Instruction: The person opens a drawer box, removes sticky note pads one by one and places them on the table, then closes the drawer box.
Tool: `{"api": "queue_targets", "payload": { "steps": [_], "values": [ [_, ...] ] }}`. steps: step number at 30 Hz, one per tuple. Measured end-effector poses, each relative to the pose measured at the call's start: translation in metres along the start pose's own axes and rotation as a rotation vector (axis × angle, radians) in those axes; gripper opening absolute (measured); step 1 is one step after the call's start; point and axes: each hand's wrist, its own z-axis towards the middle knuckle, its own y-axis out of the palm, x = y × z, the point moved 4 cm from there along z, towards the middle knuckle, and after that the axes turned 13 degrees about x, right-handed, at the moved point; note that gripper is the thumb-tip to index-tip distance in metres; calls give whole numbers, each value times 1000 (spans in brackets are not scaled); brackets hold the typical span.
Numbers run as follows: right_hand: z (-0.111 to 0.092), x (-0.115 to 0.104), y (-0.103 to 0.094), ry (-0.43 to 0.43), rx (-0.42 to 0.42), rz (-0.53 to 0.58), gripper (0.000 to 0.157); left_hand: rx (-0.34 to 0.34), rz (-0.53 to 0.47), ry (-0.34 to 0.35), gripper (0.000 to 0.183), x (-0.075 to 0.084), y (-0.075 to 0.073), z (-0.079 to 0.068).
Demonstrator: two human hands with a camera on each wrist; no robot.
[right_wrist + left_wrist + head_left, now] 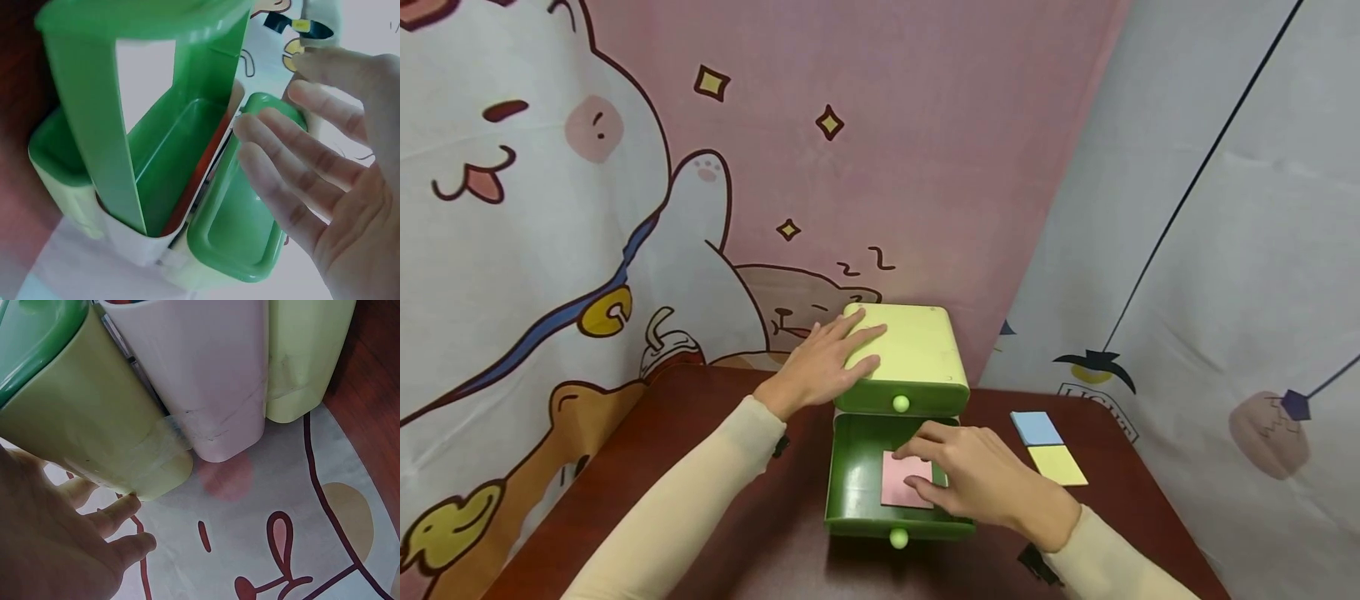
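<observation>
A small drawer box (917,342) with a pale yellow top stands on the table, its upper drawer closed. The lower green drawer (856,475) is pulled out; a pink sticky note pad (895,492) lies flat on its floor. Over this drawer hovers my right hand (981,475), thumb and fingers apart above the pad. In the right wrist view the same hand (337,187) has spread fingers and nothing between them; the pad (145,78) looks whitish there. My left hand (823,358) rests with extended fingers on the left of the box's top.
To the right of the box, a blue sticky note pad (1037,427) and a yellow one (1058,465) lie on the brown table (760,533). A cartoon-print cloth (925,167) hangs behind. Pale round knobs (898,538) stick out from the drawer fronts.
</observation>
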Motion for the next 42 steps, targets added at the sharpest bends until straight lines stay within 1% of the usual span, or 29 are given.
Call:
{"api": "queue_targets", "payload": {
  "steps": [4,8,15,20,26,34,42],
  "values": [
    [6,7,3,-15,-89,-20,33,7,-3,6,70,0,0,0],
    [12,11,7,-39,-157,-33,37,10,-6,10,69,1,-1,0],
    [23,14,19,-54,-280,-51,43,12,-8,1,69,0,-4,-1],
    [29,16,27,-49,-353,-51,48,16,-12,4,69,-1,-4,-1],
    [32,16,34,-37,-444,-67,55,17,-12,11,69,-2,-1,-1],
    [36,15,46,-41,-532,-113,61,14,-16,7,69,-1,0,0],
    [36,13,55,-65,-561,-168,63,15,-12,13,69,-1,0,-1]
  ]
}}
